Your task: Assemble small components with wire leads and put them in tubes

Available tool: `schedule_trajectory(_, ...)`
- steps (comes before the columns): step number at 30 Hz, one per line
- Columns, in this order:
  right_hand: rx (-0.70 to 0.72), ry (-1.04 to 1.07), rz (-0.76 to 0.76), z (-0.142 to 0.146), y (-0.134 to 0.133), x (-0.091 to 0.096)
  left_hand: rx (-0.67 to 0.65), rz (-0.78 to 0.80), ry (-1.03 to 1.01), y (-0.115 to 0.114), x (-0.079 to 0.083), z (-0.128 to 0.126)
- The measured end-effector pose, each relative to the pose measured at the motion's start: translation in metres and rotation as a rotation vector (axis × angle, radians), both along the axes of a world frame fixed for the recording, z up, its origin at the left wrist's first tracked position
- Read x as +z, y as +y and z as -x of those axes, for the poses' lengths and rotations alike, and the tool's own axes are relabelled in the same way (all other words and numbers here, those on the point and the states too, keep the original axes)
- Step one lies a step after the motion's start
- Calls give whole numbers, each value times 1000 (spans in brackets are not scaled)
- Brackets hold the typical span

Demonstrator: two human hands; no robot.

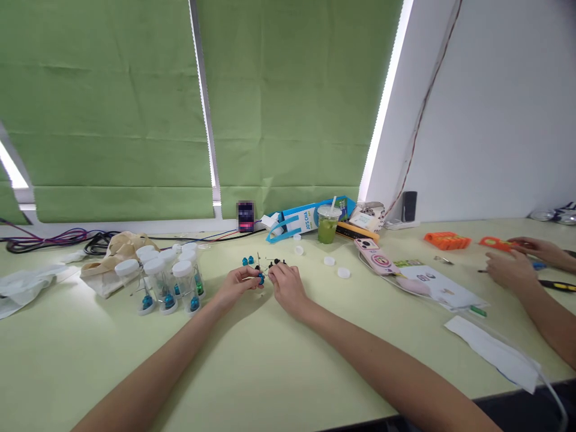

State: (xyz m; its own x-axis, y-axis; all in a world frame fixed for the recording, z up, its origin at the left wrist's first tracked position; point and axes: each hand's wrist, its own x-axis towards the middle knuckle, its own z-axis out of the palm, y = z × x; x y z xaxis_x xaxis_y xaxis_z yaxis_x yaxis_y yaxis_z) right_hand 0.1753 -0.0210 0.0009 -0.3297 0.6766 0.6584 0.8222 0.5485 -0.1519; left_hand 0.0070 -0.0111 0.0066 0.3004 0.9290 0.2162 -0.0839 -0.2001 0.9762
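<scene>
My left hand (pixel 239 285) pinches a small shiny blue rounded piece (pixel 261 279) that has a thin dark stem standing up from it. Close beside it, my right hand (pixel 288 289) has its fingers bent together over the table; what they grip is too small to make out. Small black pieces (pixel 277 261) show at the right fingertips. Behind the left hand lie two more blue rounded pieces (pixel 248 261). Several clear tubes with white caps (pixel 183 269) stand to the left, with blue or green pieces inside.
Loose white caps (pixel 329 261) lie to the right. A cup of green drink (pixel 327 227), a blue bag (pixel 297 221) and a pink phone (pixel 374 257) sit farther back. Another person's hands (pixel 513 270) work at far right near orange pieces (pixel 447 240). A cloth bag (pixel 101 275) is left.
</scene>
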Motion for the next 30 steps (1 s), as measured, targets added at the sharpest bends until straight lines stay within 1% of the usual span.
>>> schedule_trajectory(23,-6,44,-29,0,-1,2,14,3,-2,0,-1,-1)
schedule_trajectory(30,-6,75,-25,1,-1,3,-4,21,0,-2,1,0)
